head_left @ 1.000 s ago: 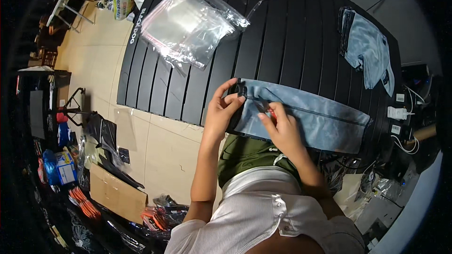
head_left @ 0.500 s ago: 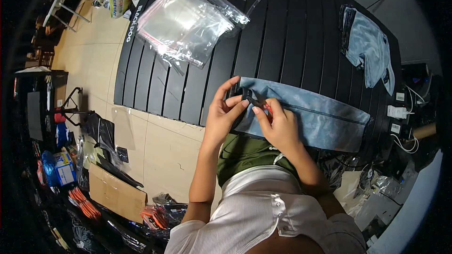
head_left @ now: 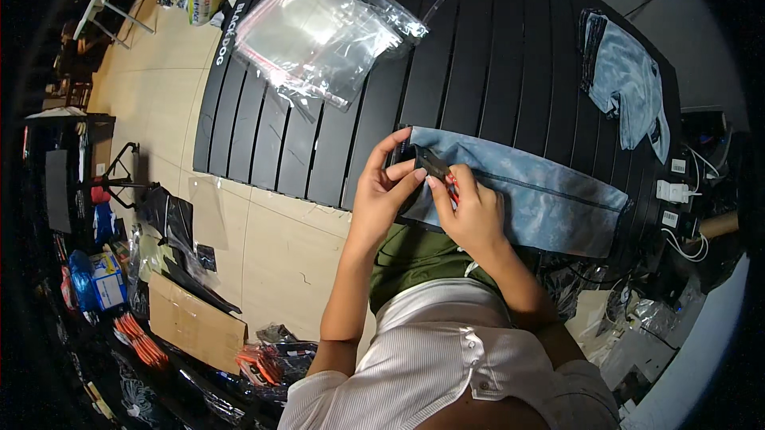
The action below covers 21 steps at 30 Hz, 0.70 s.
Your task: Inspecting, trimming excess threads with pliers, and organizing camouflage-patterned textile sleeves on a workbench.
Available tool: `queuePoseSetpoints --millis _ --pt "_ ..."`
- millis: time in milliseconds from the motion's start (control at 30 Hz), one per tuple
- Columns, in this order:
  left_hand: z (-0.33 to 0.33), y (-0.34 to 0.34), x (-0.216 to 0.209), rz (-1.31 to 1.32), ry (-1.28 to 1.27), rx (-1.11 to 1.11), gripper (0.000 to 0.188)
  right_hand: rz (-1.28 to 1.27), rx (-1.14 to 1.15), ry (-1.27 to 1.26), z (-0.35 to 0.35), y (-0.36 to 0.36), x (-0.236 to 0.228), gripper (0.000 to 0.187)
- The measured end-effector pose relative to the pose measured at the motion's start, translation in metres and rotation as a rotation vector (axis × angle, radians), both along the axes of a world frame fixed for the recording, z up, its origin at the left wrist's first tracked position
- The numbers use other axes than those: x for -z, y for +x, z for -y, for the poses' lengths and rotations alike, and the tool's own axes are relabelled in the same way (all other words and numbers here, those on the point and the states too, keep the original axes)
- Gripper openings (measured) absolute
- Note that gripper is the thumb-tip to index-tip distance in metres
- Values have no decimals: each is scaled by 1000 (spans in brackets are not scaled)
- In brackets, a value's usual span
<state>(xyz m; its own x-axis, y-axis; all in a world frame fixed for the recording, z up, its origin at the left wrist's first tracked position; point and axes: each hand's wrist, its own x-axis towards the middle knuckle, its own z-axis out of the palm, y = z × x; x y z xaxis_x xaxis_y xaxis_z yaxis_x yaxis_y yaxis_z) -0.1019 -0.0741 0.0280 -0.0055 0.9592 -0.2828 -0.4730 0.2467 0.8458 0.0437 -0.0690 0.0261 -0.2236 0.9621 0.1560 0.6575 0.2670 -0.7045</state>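
Observation:
A pale blue mottled cloth piece, long like a sleeve with a dark seam along it, lies across the table's near edge. My left hand is closed on the black band at its left end, thumb and fingers pinching the edge. My right hand is closed around a small red-handled tool, mostly hidden by the fingers. Its tip meets the dark folded band beside my left thumb; whether it is a pair of snips I cannot tell.
On the black slatted table lies a stack of clear plastic bags at the far left. Another blue mottled cloth bundle rests at the far right. White plugs and cables are at the right edge; a cardboard box stands on the floor at left.
Both hands stay at the band. The dark fold between my fingers has turned and shows a broader face. The whole view has shifted slightly.

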Motion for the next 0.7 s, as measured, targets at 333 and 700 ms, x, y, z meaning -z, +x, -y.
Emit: queuePoseSetpoints --millis 333,700 --pt "5 -7 7 -14 -80 -51 35 -303 128 -110 -14 21 -8 20" --pt "10 -15 5 144 -139 -1 37 -300 6 -182 -6 21 -6 27"
